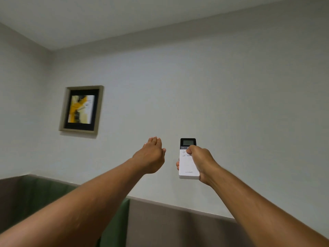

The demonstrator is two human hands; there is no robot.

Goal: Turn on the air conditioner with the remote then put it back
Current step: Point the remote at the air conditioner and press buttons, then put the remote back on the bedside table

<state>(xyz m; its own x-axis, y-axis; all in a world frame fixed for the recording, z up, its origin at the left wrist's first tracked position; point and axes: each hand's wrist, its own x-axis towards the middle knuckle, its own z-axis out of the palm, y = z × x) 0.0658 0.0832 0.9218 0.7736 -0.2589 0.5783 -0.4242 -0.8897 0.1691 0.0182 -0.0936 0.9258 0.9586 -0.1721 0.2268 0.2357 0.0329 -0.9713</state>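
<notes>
My right hand (201, 162) grips a white remote (187, 166) with a dark screen at its top, held upright and pointed up at the pale wall. The thumb rests on the buttons just below the screen. My left hand (151, 155) is raised beside it, a little to the left, fingers stretched out together and holding nothing. Both arms are extended forward. No air conditioner is in view.
A framed abstract picture (81, 109) hangs on the wall at the left. Below runs a padded panel, green (44, 195) at the left and brown-grey (178, 227) at the right. The ceiling corner shows at upper left.
</notes>
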